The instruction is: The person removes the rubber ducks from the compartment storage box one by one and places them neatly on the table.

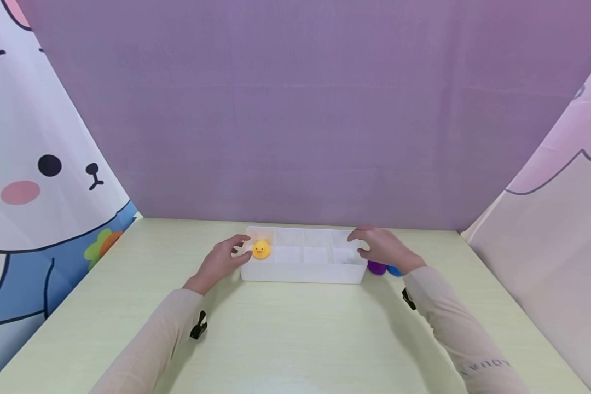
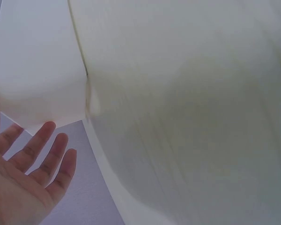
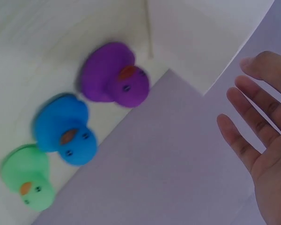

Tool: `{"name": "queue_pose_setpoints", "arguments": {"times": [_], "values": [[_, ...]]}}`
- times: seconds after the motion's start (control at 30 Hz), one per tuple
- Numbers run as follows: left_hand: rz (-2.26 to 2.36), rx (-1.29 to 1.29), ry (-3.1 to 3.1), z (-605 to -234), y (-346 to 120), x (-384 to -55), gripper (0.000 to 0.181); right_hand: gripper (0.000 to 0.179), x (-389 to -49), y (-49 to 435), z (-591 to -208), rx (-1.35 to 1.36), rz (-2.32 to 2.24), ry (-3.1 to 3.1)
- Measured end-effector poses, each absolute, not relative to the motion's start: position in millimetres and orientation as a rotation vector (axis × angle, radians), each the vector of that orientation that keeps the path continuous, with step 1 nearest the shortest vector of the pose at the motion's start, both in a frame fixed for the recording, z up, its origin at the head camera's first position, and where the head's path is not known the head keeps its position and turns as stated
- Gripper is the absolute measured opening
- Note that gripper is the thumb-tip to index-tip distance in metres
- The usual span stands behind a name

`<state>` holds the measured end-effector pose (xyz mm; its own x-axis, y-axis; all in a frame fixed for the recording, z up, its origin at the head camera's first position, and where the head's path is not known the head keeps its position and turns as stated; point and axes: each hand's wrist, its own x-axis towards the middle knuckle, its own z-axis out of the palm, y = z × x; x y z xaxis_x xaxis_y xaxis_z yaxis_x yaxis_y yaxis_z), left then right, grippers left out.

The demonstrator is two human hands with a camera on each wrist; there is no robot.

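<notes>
A person in beige sleeves (image 1: 152,331) is holding both bare hands at the two ends of a white box (image 1: 302,274), which is standing at the far side of a pale table (image 1: 295,334). The box is showing four compartments in a row. In the leftmost one, a yellow toy duck (image 1: 261,250) is sitting upright, its orange beak facing the person.

The left hand (image 1: 219,261) is hanging open at the box's left end, fingers spread and gripping nothing, with the thumb just beside the yellow duck. The right hand (image 1: 386,248) is hovering open at the right end, fingers loosely bent and apart, also gripping nothing. Whether either hand is touching the box, the views are leaving unclear.

On the table just right of the box, three more toy ducks are lining up, seen best from the right wrist: a purple duck (image 3: 105,72) nearest the box, then a blue duck (image 3: 61,122), then a pale green duck (image 3: 25,168) farthest out.

Behind the table, a plain purple cloth (image 1: 295,120) is hanging; on the left, a cartoon panel (image 1: 24,131) is showing a white animal with a pink cheek.
</notes>
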<state>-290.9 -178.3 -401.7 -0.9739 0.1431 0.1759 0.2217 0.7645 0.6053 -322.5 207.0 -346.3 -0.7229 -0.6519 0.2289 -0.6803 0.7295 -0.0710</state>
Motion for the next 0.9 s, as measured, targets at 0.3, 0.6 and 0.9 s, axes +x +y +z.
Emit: {"name": "queue_pose_setpoints", "arguments": {"times": [0.3, 0.6, 0.9], "values": [[-0.986, -0.298, -2.84, -402, -179, -292, 0.048, 0.032, -325, 179, -344, 1.161, 0.203, -2.718], [-0.985, -0.293, -2.841, -402, -178, -292, 0.048, 0.032, -328, 148, -341, 1.2, 0.235, -2.727], [-0.989, -0.289, -2.837, -402, -177, -291, 0.047, 0.032, -330, 115, -336, 1.252, 0.187, -2.768]]}}
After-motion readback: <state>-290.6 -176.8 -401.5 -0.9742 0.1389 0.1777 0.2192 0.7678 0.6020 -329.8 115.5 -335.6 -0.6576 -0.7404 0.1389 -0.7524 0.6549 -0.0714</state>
